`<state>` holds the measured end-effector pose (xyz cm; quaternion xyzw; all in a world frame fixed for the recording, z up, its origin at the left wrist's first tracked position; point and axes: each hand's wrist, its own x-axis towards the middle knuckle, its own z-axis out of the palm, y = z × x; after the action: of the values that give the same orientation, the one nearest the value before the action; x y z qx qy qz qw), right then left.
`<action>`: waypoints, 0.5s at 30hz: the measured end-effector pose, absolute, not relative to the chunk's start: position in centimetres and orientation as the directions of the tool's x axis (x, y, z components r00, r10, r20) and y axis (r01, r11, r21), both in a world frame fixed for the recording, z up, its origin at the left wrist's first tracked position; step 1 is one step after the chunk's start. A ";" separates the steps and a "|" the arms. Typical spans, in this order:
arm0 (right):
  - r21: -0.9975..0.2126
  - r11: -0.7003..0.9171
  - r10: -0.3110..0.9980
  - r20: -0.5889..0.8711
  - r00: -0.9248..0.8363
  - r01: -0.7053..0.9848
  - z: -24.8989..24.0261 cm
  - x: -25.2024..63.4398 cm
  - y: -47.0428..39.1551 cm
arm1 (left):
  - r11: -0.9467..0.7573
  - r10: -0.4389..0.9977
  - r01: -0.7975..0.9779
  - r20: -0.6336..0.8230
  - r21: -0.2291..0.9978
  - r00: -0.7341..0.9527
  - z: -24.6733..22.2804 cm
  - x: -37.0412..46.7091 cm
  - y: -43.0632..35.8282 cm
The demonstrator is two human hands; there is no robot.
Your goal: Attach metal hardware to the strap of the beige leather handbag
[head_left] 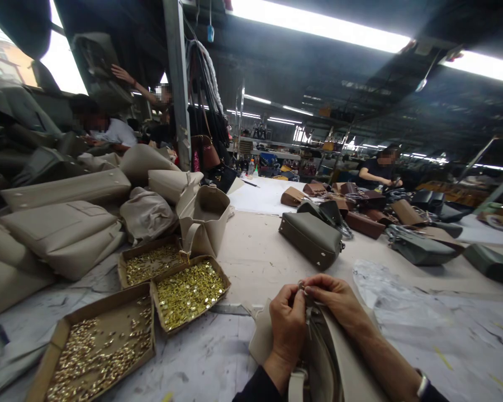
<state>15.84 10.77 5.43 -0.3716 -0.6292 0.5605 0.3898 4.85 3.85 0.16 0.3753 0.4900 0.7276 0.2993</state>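
A beige handbag (333, 346) lies open in front of me at the lower middle, its zip edge and a buckled strap (297, 385) showing. My left hand (288, 321) is closed at the upper edge of the bag, thumb and fingers pinched together. Against it, my right hand (333, 296) pinches a small metal fitting (300, 286) between thumb and fingertips. The fingers partly cover the fitting, so its exact shape is hidden. To the left stand cardboard trays: one with gold studs (190, 290), one with small gold pieces (96, 352), and another with gold parts (151, 263).
An upright beige bag (205, 220) stands behind the trays, and beige bags (67, 231) are piled at left. A dark green bag (312, 237) lies ahead, with brown and green bags beyond. Plastic sheeting (402, 301) covers the right side. Co-workers sit farther back; a metal post (180, 84) rises at left.
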 end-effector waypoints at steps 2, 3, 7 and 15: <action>-0.996 0.082 0.905 0.063 -0.421 0.026 5.3 15.9 10.9 | -0.340 0.802 -0.060 0.256 0.939 -0.539 0.1 4.9 3.9; -0.997 0.073 0.906 0.056 -0.420 0.025 5.2 15.9 10.9 | -0.340 0.802 -0.057 0.258 0.939 -0.538 0.0 4.9 3.9; -0.999 0.044 0.909 0.030 -0.415 0.023 4.9 16.1 11.1 | -0.346 0.802 -0.053 0.266 0.937 -0.535 -0.2 4.9 3.9; -1.000 0.021 0.911 0.013 -0.413 0.015 4.8 16.1 11.2 | -0.347 0.799 -0.025 0.282 0.937 -0.532 -0.5 5.0 4.0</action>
<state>16.08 11.17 4.84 -0.3837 -0.6035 0.5850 0.3826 5.01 3.98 -0.49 0.3909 0.4950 0.7217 0.2853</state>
